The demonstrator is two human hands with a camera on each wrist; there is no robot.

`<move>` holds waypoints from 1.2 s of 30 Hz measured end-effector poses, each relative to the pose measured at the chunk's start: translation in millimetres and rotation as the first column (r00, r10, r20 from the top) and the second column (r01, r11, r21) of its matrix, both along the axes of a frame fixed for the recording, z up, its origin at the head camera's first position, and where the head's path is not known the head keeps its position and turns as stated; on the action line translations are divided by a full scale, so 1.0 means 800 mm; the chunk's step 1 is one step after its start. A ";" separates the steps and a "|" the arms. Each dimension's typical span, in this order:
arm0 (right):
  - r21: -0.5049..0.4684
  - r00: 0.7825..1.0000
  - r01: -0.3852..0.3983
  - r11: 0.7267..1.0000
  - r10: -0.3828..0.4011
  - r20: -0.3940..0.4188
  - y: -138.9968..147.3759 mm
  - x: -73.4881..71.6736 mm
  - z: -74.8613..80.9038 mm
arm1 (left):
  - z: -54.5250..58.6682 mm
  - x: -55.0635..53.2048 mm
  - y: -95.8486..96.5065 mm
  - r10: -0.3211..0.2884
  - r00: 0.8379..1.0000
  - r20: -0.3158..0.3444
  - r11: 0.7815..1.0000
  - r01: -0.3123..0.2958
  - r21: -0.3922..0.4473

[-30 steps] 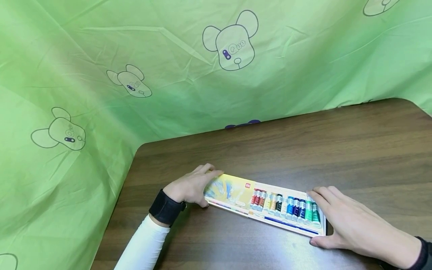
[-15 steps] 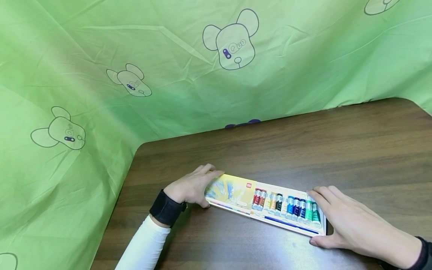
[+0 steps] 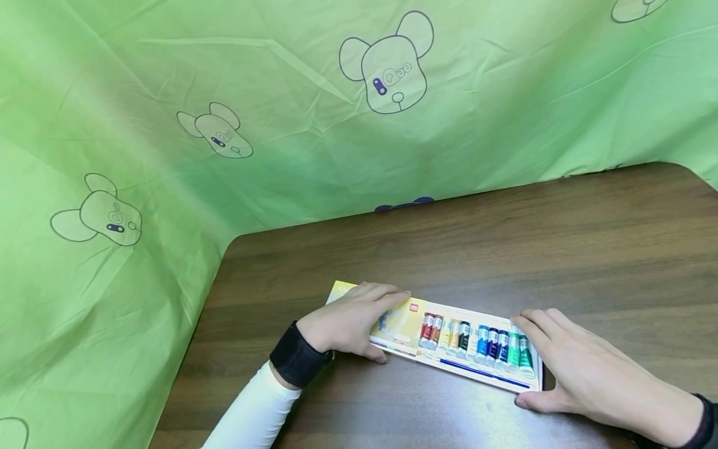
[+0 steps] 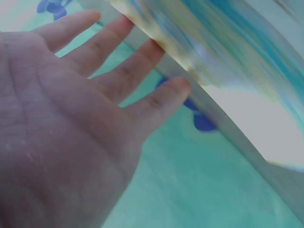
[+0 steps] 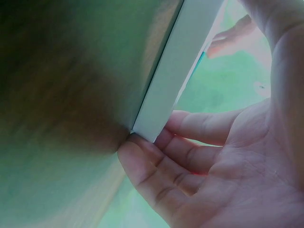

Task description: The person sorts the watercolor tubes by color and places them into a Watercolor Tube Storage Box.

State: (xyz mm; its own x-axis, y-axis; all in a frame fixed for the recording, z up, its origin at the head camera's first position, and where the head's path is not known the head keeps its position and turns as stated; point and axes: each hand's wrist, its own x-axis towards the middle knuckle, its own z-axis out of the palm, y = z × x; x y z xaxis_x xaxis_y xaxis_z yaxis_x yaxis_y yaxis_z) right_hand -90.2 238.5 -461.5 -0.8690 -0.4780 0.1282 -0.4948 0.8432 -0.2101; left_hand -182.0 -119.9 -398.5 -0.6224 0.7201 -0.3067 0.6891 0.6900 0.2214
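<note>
A flat paint set lies on the table, its yellow cover [image 3: 404,324] drawn partly to the left off a white tray [image 3: 471,372]. Several small paint tubes [image 3: 482,343] sit in a row in the tray, red through green, with a blue-handled paintbrush [image 3: 482,372] along the near side. My left hand [image 3: 350,318] spans the cover, thumb by the near edge; in the left wrist view its fingers [image 4: 128,71] extend fairly straight at the cover's edge. At the tray's right end my right hand [image 3: 578,362] holds on, fingers [image 5: 137,161] curled round a corner.
The brown wooden table [image 3: 477,243] stretches behind and to the right of the paint set. A green cloth [image 3: 280,156] printed with bear heads hangs along the back and left.
My left hand has shifted right along the cover from its left end, so the cover's left corner now shows. The right hand, tray and cover stay about where they were.
</note>
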 end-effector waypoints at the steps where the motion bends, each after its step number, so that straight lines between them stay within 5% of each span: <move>1: -0.003 1.000 0.000 1.000 0.000 -0.004 0.000 0.000 0.000 | -0.001 0.000 0.006 -0.023 1.000 -0.010 1.000 0.024 0.002; 6: -0.025 0.999 -0.011 1.000 0.010 -0.049 0.001 0.000 -0.001 | -0.005 0.003 0.028 -0.085 0.995 -0.058 0.996 0.084 -0.017; 16: -0.021 0.999 -0.016 1.000 0.015 -0.048 0.001 -0.001 -0.001 | -0.010 0.006 0.044 -0.001 0.993 -0.114 0.994 -0.011 -0.106; 36: -0.028 0.999 -0.018 0.999 0.017 -0.036 0.002 0.000 -0.002 | -0.012 -0.002 0.046 -0.051 0.987 -0.150 0.995 0.039 -0.087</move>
State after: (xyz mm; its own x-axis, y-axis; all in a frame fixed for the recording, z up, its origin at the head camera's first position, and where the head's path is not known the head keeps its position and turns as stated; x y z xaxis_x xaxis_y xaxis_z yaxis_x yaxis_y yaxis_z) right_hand -90.3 240.3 -463.5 -0.8553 -0.4886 0.1725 -0.5168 0.8286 -0.2154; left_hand -183.9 -82.8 -408.2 -0.6339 0.7242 -0.2714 0.7411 0.6691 0.0545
